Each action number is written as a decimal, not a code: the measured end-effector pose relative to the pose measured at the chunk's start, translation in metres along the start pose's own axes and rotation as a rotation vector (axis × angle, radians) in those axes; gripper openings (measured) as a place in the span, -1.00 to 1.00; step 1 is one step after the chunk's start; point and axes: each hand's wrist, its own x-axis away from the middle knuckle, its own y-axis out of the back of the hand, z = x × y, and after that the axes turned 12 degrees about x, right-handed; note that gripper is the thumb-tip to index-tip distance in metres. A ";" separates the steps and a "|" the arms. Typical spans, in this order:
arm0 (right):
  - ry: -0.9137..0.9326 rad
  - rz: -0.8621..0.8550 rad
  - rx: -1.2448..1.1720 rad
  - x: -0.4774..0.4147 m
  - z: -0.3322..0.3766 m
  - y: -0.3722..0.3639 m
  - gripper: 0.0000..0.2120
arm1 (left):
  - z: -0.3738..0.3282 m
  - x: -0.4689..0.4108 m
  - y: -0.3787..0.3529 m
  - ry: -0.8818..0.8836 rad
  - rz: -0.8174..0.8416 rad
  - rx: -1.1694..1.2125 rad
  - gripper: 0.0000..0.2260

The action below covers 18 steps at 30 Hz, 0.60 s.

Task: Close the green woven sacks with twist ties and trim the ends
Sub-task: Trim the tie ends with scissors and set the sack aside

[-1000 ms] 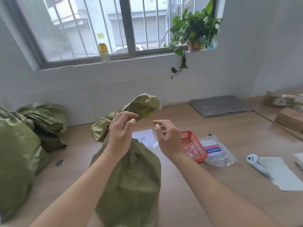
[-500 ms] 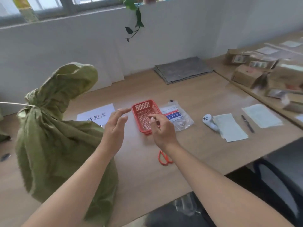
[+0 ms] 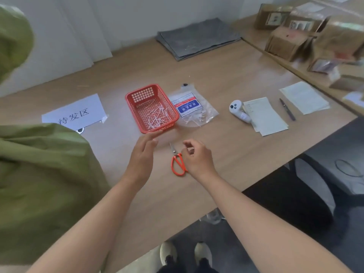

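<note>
Here, the left hand [image 3: 142, 156] hovers open at six o'clock of a red plastic mesh basket [image 3: 135, 114]; the right hand [image 3: 198, 157], loosely curled and empty, overlaps orange-handled scissors [image 3: 174, 152]. The green woven sack [image 3: 39, 174] stands at nine o'clock.

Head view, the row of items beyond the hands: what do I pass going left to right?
White sign → red basket → plastic bag of ties → white controller → paper sheet → pen.
</note>
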 end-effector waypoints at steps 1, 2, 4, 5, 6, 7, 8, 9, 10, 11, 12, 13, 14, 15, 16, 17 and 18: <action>-0.014 0.015 0.013 -0.002 -0.009 -0.009 -0.77 | 0.012 -0.004 -0.001 0.015 -0.001 0.009 -0.63; -0.021 0.023 0.028 -0.005 -0.018 -0.017 -0.77 | 0.023 -0.007 -0.002 0.031 0.000 0.016 -0.60; -0.032 0.030 0.064 -0.012 -0.034 -0.037 -0.81 | 0.048 -0.012 -0.004 0.063 -0.003 0.029 -0.57; -0.033 0.034 0.083 -0.016 -0.041 -0.046 -0.84 | 0.060 -0.013 -0.004 0.079 -0.005 0.039 -0.56; -0.035 0.038 0.104 -0.019 -0.048 -0.055 -0.86 | 0.072 -0.013 -0.005 0.095 -0.011 0.047 -0.56; -0.040 0.051 0.132 -0.022 -0.054 -0.065 -0.86 | 0.082 -0.013 -0.005 0.110 -0.020 0.049 -0.56; -0.042 0.073 0.164 -0.025 -0.058 -0.073 -0.83 | 0.092 -0.011 -0.004 0.125 -0.029 0.047 -0.56; -0.044 0.098 0.201 -0.027 -0.063 -0.080 -0.79 | 0.100 -0.010 -0.003 0.140 -0.038 0.043 -0.56; -0.051 0.116 0.235 -0.029 -0.066 -0.086 -0.76 | 0.107 -0.008 -0.001 0.157 -0.046 0.037 -0.56; -0.058 0.126 0.267 -0.030 -0.068 -0.090 -0.74 | 0.113 -0.007 0.001 0.175 -0.054 0.030 -0.56; -0.059 0.132 0.302 -0.033 -0.070 -0.094 -0.74 | 0.117 -0.006 0.003 0.193 -0.063 0.021 -0.56; -0.052 0.138 0.341 -0.035 -0.070 -0.096 -0.74 | 0.121 -0.006 0.005 0.208 -0.074 0.012 -0.56; -0.043 0.147 0.379 -0.038 -0.069 -0.097 -0.74 | 0.123 -0.005 0.008 0.221 -0.086 0.005 -0.56; -0.040 0.155 0.410 -0.040 -0.067 -0.098 -0.75 | 0.123 -0.006 0.009 0.230 -0.100 0.000 -0.56; -0.048 0.159 0.427 -0.043 -0.065 -0.098 -0.77 | 0.122 -0.006 0.010 0.236 -0.114 0.000 -0.56; -0.069 0.162 0.422 -0.045 -0.063 -0.098 -0.79 | 0.119 -0.007 0.011 0.238 -0.125 0.001 -0.56; -0.097 0.162 0.395 -0.046 -0.061 -0.097 -0.79 | 0.116 -0.008 0.011 0.237 -0.135 0.004 -0.56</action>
